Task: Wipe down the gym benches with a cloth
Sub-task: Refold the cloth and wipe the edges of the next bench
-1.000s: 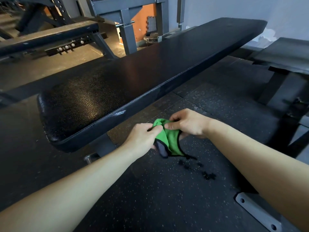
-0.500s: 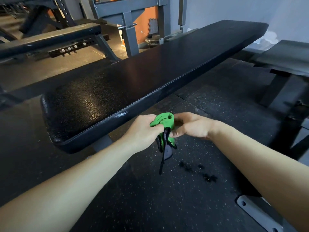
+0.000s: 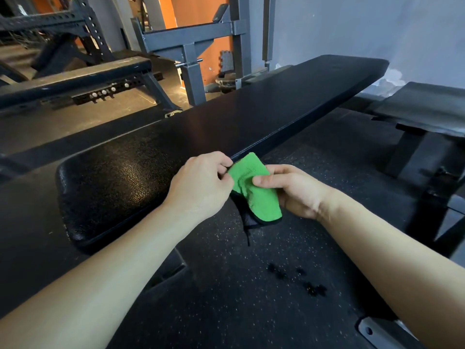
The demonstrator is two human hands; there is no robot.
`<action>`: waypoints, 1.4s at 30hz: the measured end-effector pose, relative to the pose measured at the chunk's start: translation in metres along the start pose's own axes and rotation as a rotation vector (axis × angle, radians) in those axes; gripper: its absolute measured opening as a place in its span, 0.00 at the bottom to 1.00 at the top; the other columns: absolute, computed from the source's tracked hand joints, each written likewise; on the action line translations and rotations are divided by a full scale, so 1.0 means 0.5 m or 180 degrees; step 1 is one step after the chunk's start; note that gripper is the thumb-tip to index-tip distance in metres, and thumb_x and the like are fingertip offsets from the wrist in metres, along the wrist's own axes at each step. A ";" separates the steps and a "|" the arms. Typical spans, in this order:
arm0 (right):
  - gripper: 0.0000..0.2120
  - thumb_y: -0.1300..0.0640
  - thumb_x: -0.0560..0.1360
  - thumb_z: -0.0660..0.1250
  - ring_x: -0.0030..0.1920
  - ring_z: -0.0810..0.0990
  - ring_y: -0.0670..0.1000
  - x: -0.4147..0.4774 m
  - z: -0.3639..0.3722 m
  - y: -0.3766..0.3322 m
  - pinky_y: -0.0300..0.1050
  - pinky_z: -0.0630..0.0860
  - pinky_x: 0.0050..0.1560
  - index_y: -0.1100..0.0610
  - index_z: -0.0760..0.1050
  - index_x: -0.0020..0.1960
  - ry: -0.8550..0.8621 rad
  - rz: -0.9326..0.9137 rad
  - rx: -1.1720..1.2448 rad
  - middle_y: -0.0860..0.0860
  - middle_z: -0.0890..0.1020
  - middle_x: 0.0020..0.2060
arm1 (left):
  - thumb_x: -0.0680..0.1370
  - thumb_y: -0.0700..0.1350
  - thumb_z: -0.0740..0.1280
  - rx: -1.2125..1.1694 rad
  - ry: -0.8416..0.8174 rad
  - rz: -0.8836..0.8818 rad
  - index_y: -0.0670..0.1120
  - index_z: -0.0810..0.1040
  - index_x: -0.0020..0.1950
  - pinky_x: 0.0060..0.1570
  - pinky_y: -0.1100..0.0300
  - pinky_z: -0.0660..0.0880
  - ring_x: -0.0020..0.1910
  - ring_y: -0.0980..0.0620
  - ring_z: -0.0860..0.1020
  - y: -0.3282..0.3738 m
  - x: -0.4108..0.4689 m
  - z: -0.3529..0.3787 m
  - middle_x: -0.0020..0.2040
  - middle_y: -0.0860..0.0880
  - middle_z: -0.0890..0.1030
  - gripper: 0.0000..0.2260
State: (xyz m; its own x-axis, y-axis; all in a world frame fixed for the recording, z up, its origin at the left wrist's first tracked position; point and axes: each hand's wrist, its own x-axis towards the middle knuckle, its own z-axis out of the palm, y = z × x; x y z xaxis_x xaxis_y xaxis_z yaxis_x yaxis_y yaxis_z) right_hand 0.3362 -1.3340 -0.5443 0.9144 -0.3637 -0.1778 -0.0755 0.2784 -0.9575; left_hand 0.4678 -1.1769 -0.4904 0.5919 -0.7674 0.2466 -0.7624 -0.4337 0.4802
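Dark speckled floor [image 3: 226, 306] with a few black spots is seen nearest. Above it, a green cloth [image 3: 254, 190] is pinched between the left hand [image 3: 201, 182] and right hand [image 3: 294, 190], fingers closed on its folds, just beside the bench [image 3: 251, 122] edge. Beyond the black pebbled pad, grey racks [image 3: 191, 46] and an orange wall [image 3: 198, 11] are seen.

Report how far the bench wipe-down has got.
Done: nothing visible; no wiped streaks show on the black bench. In hand: the left hand and right hand both grip the green cloth beside the pad's edge. Left: wiping this bench and the others.
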 end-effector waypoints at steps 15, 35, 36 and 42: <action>0.03 0.56 0.77 0.67 0.51 0.77 0.52 0.133 0.015 0.017 0.43 0.73 0.49 0.55 0.76 0.45 0.2756 -0.0755 -0.1111 0.53 0.78 0.53 | 0.81 0.56 0.67 0.1201 0.0022 0.0105 0.52 0.80 0.63 0.67 0.46 0.68 0.67 0.45 0.71 -0.060 0.066 -0.018 0.66 0.50 0.78 0.14; 0.06 0.59 0.75 0.71 0.45 0.79 0.44 0.147 0.144 0.124 0.39 0.77 0.50 0.49 0.77 0.48 0.2624 -0.1286 -0.0501 0.53 0.80 0.51 | 0.78 0.54 0.72 0.0719 -0.0360 0.0111 0.55 0.82 0.58 0.70 0.46 0.64 0.63 0.49 0.73 -0.081 0.103 -0.039 0.60 0.56 0.76 0.10; 0.06 0.59 0.75 0.72 0.44 0.79 0.43 0.148 0.134 0.118 0.37 0.77 0.49 0.50 0.77 0.48 0.2700 -0.1335 -0.0519 0.52 0.80 0.50 | 0.77 0.54 0.72 0.0704 -0.0362 0.0107 0.54 0.83 0.57 0.70 0.45 0.64 0.62 0.49 0.73 -0.082 0.104 -0.038 0.60 0.56 0.76 0.10; 0.04 0.60 0.73 0.69 0.43 0.79 0.47 0.189 0.028 0.047 0.53 0.81 0.52 0.53 0.77 0.48 0.3500 -0.1340 -0.0097 0.51 0.82 0.45 | 0.77 0.55 0.73 0.0441 -0.0381 0.0151 0.55 0.83 0.56 0.68 0.44 0.67 0.61 0.51 0.73 -0.104 0.102 -0.040 0.59 0.57 0.76 0.10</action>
State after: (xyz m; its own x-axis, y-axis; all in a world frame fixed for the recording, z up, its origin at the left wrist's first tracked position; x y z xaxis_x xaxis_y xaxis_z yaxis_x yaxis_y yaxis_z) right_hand 0.4267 -1.3494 -0.5803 0.0357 -0.9971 0.0678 0.1274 -0.0628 -0.9899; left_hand 0.5428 -1.1839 -0.4863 0.5254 -0.8356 0.1603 -0.8223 -0.4503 0.3479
